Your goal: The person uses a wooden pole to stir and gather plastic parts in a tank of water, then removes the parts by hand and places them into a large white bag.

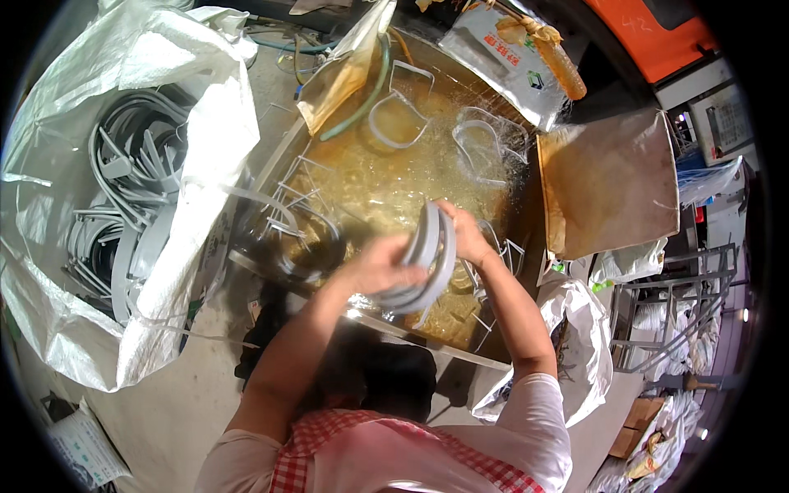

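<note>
Grey curved strips [445,261] sit in our hands at the centre of the frame, above a water-filled tub [278,160].

Our right hand [470,237] grasps the strips by their upper end; our left hand [378,264] blurs at their left side, and we cannot tell whether it grips or merely touches. Beneath us, yellowish water [362,181] covers pale loops [394,145] toward the top centre, while a white sack [189,53], upper left, holds similar grey pieces [156,168].

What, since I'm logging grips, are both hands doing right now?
Left hand: blurred at the gray curved pieces; open or closed cannot be told.
Right hand: closed, holding the gray curved pieces.
</note>
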`<state>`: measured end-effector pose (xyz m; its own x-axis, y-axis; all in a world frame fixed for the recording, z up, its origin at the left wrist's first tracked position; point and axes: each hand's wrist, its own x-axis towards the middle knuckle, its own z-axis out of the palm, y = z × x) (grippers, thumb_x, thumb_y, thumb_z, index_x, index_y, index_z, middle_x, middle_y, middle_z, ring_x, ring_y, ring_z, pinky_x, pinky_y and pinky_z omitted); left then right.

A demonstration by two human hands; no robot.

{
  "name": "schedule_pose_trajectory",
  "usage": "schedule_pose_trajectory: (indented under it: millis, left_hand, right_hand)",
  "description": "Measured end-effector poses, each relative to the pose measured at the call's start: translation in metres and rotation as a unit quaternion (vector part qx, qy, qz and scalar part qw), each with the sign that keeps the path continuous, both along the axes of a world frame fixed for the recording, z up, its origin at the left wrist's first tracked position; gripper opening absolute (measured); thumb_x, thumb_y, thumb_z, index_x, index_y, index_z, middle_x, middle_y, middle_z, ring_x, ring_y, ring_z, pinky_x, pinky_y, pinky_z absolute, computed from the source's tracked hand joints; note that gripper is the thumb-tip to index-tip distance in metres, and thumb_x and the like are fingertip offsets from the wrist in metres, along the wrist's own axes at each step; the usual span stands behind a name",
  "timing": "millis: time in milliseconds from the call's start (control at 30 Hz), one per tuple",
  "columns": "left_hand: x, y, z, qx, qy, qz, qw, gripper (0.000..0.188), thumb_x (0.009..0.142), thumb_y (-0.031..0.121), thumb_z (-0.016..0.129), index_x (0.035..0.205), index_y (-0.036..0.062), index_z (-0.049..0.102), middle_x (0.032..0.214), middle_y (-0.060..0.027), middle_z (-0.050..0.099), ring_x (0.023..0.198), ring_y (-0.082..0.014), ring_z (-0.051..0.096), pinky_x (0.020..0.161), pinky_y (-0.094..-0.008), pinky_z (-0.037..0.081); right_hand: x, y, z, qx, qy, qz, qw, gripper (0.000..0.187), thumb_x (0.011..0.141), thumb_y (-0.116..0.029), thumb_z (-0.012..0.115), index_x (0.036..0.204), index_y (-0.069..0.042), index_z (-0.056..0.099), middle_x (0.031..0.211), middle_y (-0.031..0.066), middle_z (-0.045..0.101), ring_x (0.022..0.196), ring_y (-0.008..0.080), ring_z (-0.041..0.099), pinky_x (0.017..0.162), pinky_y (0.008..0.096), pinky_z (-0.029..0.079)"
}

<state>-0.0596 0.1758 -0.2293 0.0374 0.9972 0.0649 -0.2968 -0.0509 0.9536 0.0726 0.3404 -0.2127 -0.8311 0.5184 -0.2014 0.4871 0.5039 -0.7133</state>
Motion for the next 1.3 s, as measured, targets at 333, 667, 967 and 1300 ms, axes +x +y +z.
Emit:
schedule_pose_trajectory:
  millis: [333, 667, 967, 1300]
  left_hand:
    - [0.016, 0.013, -0.026, 0.063, 0.047, 0.322, 0.943, 0.124, 0.054, 0.041, 0.083, 0.141, 0.0098, 0.001, 0.137, -0.02, 0.027, 0.123, -0.029, 0.032, 0.101, -0.0429, 0.029]
    - [0.018, 0.01, -0.038, -0.215, -0.346, 0.284, 0.868, 0.065, 0.068, -0.01, 0.052, 0.127, 0.0052, 0.03, 0.088, -0.0098, 0.05, 0.064, -0.02, 0.054, 0.055, -0.0303, 0.048]
    - [0.004, 0.014, -0.057, -0.129, -0.268, 0.383, 0.875, 0.057, 0.07, -0.009, 0.046, 0.124, 0.0044, 0.031, 0.09, -0.0087, 0.047, 0.063, -0.0196, 0.051, 0.058, -0.033, 0.048]
    - [0.022, -0.007, -0.043, -0.261, -0.002, 0.35, 0.9, 0.042, 0.072, -0.003, 0.052, 0.113, 0.0026, 0.042, 0.087, -0.0069, 0.05, 0.067, -0.0176, 0.053, 0.057, -0.0319, 0.046]
  right_hand:
    - [0.024, 0.028, -0.035, -0.17, 0.071, -0.3, 0.936, 0.019, 0.08, -0.017, 0.057, 0.088, 0.0, 0.057, 0.069, 0.0046, 0.057, 0.059, 0.0157, 0.052, 0.054, 0.0289, 0.043]
    - [0.05, -0.031, -0.002, -0.62, 0.393, -0.002, 0.679, 0.087, 0.069, -0.061, 0.059, 0.132, -0.006, 0.035, 0.12, 0.0152, 0.052, 0.113, 0.0314, 0.048, 0.094, 0.0493, 0.038]
    - [0.079, -0.06, -0.008, -0.427, 0.018, -0.186, 0.885, 0.032, 0.087, -0.029, 0.054, 0.107, -0.004, 0.053, 0.077, 0.0101, 0.056, 0.066, 0.017, 0.055, 0.065, 0.0332, 0.046]
    - [0.408, -0.087, -0.007, 0.387, -0.493, -0.302, 0.719, 0.1, 0.058, -0.029, 0.076, 0.138, -0.007, 0.021, 0.124, 0.0157, 0.045, 0.112, 0.0314, 0.044, 0.089, 0.0489, 0.037]
